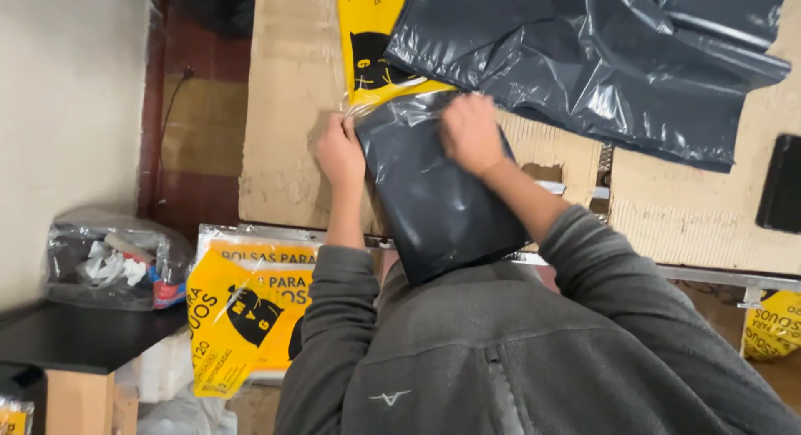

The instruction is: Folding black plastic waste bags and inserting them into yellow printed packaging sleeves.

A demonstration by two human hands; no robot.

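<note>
Left hand [340, 154] and right hand [470, 133] both closed on the folded dark plastic bag [438, 206] between them.

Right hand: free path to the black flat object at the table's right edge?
Probably yes. The right hand presses the folded dark bag; between it and the black object lies only bare cardboard and the loose bag pile's edge. Reach looks long.

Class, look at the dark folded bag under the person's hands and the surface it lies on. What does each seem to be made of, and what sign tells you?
Dark folded bag: apparently thin plastic film, dark grey and glossy; it creases and catches light in streaks. Both the left hand and the right hand press on it.
Work surface: probably corrugated cardboard, matt tan; fluted ridges show where its skin is torn.
</note>
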